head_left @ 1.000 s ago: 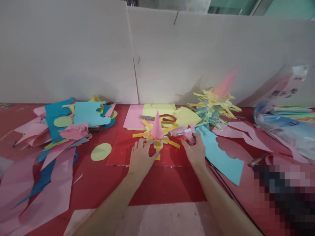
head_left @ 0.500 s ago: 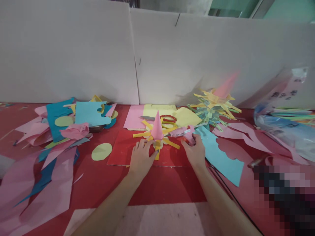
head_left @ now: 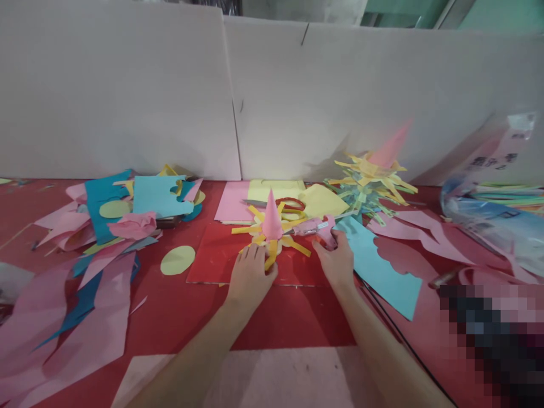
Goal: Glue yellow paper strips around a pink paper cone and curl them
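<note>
A pink paper cone (head_left: 271, 220) stands upright on a flower-like base with yellow paper strips (head_left: 300, 247) spreading outward. My left hand (head_left: 251, 271) is at the front of this base, thumb and fingers closed on a yellow strip that points towards me. In my right hand (head_left: 338, 258) is a pink glue gun (head_left: 317, 226), held by its handle. Its nozzle points left, at the foot of the cone. Under the paper piece lies a bright red board (head_left: 212, 260). Red-handled scissors (head_left: 290, 204) lie just behind the cone.
A finished-looking layered paper piece with a pink cone (head_left: 389, 148) stands at the back right. Paper scraps (head_left: 102, 294) cover the left side, with a pale yellow disc (head_left: 177, 260) nearby. Blue cut paper (head_left: 385, 266) and a black cord (head_left: 395, 326) lie right. White panels (head_left: 340, 102) stand behind.
My left hand has shifted slightly right and towards me, from the cone's base onto the front yellow strip, which now bends upward. The glue gun has stayed nearly in place.
</note>
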`<state>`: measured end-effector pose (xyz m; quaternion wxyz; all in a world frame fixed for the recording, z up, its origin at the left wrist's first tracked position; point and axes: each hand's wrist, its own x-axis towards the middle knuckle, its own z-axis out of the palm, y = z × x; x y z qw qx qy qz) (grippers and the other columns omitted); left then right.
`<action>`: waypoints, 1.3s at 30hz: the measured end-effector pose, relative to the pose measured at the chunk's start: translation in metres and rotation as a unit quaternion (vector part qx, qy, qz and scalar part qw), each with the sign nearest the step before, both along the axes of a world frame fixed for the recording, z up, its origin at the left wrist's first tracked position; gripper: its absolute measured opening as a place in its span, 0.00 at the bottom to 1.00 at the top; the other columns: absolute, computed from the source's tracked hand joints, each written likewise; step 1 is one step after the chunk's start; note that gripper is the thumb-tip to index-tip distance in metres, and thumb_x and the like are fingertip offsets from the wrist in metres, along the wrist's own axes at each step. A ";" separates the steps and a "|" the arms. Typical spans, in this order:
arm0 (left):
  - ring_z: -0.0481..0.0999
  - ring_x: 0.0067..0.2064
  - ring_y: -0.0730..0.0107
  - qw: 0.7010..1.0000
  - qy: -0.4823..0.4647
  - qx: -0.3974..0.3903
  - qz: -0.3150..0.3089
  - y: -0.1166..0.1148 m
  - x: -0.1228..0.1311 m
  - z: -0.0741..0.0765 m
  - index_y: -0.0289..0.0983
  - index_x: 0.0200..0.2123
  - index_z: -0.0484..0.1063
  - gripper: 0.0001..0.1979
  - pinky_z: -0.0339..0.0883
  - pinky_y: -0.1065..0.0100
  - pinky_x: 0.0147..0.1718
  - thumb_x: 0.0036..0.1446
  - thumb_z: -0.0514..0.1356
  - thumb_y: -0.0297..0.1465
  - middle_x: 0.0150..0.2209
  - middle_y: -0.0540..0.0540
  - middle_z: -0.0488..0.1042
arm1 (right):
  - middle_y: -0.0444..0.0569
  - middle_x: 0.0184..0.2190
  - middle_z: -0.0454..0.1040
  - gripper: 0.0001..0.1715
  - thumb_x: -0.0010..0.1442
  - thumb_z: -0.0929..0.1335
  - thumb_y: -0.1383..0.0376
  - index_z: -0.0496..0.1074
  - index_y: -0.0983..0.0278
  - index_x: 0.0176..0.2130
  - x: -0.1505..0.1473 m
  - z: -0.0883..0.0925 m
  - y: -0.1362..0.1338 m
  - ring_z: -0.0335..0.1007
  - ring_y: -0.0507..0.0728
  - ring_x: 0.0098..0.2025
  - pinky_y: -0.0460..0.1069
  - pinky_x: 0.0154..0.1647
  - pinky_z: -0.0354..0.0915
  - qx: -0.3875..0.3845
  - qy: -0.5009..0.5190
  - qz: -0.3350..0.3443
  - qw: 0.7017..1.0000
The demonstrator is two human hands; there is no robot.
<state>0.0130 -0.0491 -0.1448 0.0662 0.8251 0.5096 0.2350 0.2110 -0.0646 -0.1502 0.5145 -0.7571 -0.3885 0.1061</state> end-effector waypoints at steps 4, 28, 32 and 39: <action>0.69 0.38 0.62 0.999 -0.034 -0.012 0.002 0.000 -0.001 0.002 0.38 0.32 0.64 0.02 0.63 0.60 0.40 0.54 0.54 0.29 0.34 0.45 0.70 | 0.48 0.35 0.71 0.29 0.43 0.69 0.53 0.66 0.63 0.44 0.000 0.001 -0.001 0.65 0.57 0.35 0.52 0.39 0.61 -0.005 -0.003 0.001 1.000; 0.73 0.35 0.70 0.978 -0.184 -0.089 0.030 0.001 -0.013 0.007 0.39 0.29 0.72 0.06 0.66 0.68 0.37 0.55 0.56 0.27 0.32 0.49 0.75 | 0.49 0.37 0.72 0.29 0.44 0.68 0.54 0.66 0.63 0.45 -0.001 0.001 -0.001 0.65 0.57 0.36 0.51 0.39 0.60 -0.018 -0.028 0.000 0.999; 0.73 0.34 0.70 0.979 -0.182 -0.090 0.030 0.001 -0.012 0.006 0.39 0.29 0.72 0.05 0.65 0.68 0.36 0.54 0.56 0.27 0.32 0.49 0.75 | 0.53 0.42 0.71 0.28 0.46 0.67 0.56 0.65 0.64 0.46 -0.001 -0.002 -0.001 0.66 0.60 0.41 0.54 0.44 0.60 -0.022 -0.075 0.023 0.997; 0.69 0.32 0.71 0.979 -0.178 -0.080 0.050 0.001 -0.008 0.005 0.37 0.24 0.67 0.06 0.63 0.69 0.33 0.53 0.56 0.28 0.28 0.50 0.71 | 0.55 0.41 0.72 0.22 0.50 0.66 0.59 0.66 0.65 0.44 -0.003 -0.007 -0.002 0.66 0.62 0.44 0.56 0.46 0.61 -0.005 -0.203 0.059 0.977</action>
